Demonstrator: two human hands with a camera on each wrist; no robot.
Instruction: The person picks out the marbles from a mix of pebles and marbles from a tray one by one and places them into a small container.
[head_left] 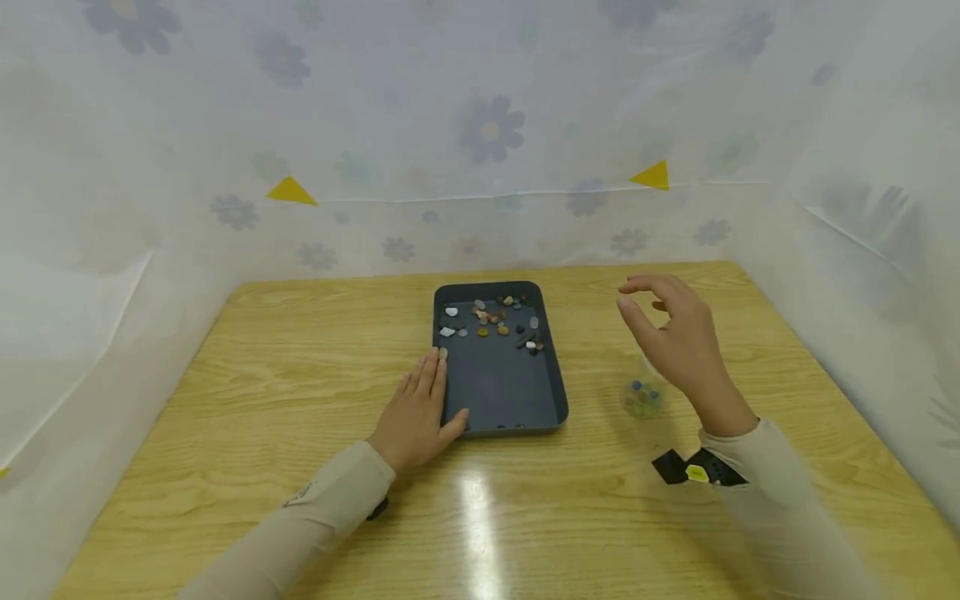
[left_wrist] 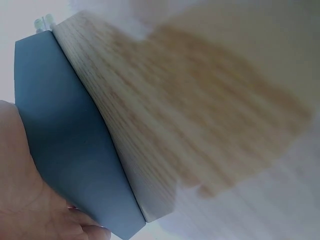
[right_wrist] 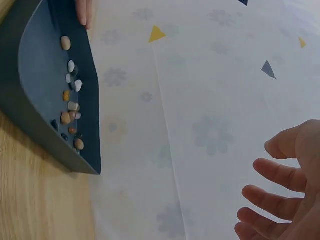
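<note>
A dark blue-grey tray holds many small pebbles, mostly in its far half. Along its left side rests my left hand, fingers straight at the rim and thumb spread toward the near corner. In the left wrist view, that hand lies against the tray's wall. To the right of the tray, my right hand is raised with fingers loosely bent and nothing between them. Near and below it stands a small clear container with coloured marbles. The right wrist view shows the same hand's fingers apart.
The wooden table extends around the tray. A pale flower-printed sheet rises behind it and at both sides, with yellow triangles on it. Black wrist straps show at the cuffs.
</note>
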